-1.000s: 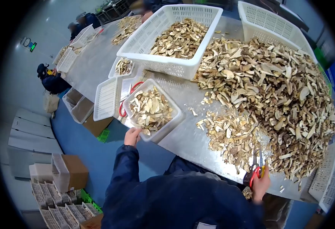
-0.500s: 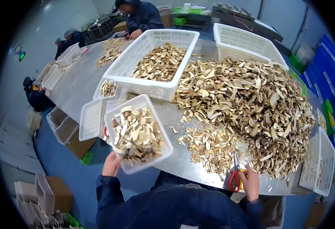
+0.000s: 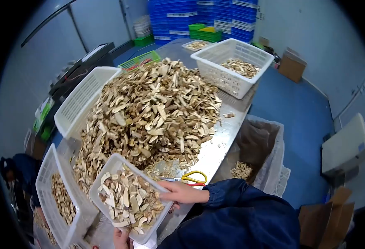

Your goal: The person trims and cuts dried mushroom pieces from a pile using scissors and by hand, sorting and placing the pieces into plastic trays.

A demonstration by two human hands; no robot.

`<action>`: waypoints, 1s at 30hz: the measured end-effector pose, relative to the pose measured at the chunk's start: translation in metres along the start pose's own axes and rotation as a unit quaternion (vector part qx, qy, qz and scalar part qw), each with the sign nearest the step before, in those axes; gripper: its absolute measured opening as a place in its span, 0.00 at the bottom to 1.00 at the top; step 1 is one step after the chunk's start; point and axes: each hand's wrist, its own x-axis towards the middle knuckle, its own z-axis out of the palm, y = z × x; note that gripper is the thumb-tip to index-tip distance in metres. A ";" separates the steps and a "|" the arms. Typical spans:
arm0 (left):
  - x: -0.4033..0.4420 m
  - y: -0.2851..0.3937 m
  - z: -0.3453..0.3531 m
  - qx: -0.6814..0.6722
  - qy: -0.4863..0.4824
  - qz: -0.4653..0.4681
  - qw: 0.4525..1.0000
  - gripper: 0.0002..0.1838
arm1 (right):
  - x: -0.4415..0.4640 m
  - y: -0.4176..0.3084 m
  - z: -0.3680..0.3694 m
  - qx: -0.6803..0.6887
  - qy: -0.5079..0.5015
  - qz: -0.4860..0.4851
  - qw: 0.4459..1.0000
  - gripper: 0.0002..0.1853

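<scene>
A white plastic tray [image 3: 164, 207] full of sliced mushrooms [image 3: 128, 199] is held off the table, tilted, at the lower centre. My left hand [image 3: 121, 239] grips its near bottom corner. At its right edge my right hand [image 3: 180, 194] is closed on the rim. Scissors with one yellow and one red handle [image 3: 195, 177] lie against my right hand; how the fingers meet them is partly hidden. Behind the tray rises a large pile of sliced mushrooms [image 3: 153, 112] on the metal table [image 3: 215, 151].
White baskets stand at the back right [image 3: 232, 83], left [image 3: 80, 97] and lower left [image 3: 62, 216], with a green basket [image 3: 139, 61] behind the pile. Right of the table is a lined bin [image 3: 269, 162]. A co-worker [image 3: 22, 174] is at the far left.
The view has swung to the right. My left hand has lifted the tray and carried it beside the pile. My right hand has come to the tray's rim.
</scene>
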 end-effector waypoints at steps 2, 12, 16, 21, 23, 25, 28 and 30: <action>0.039 -0.007 0.020 -0.397 0.043 -0.071 0.914 0.22 | -0.005 -0.005 -0.013 -0.033 0.068 -0.030 0.997 0.29; 0.124 0.085 0.058 -0.340 -0.184 0.008 0.922 0.20 | -0.032 -0.118 -0.215 0.150 0.265 -0.236 0.923 0.09; 0.100 0.044 0.075 -0.372 -0.202 -0.107 0.900 0.18 | -0.040 -0.104 -0.395 0.080 0.402 -0.270 0.871 0.15; 0.079 0.016 0.087 -0.377 -0.175 -0.157 0.896 0.20 | -0.083 -0.065 -0.612 -0.321 0.433 -0.309 0.784 0.33; 0.069 0.013 0.089 -0.395 -0.194 -0.165 0.883 0.20 | -0.082 -0.094 -0.619 0.369 0.233 -0.388 0.812 0.17; 0.062 0.000 0.092 -0.425 -0.180 -0.180 0.869 0.20 | -0.086 -0.104 -0.627 0.650 0.108 -0.331 0.675 0.13; 0.055 0.000 0.093 -0.420 -0.179 -0.176 0.872 0.22 | -0.059 -0.136 -0.572 0.582 0.054 -0.258 0.769 0.20; 0.056 0.004 0.095 -0.393 -0.188 -0.155 0.887 0.22 | -0.021 -0.161 -0.471 0.467 0.021 -0.231 0.853 0.24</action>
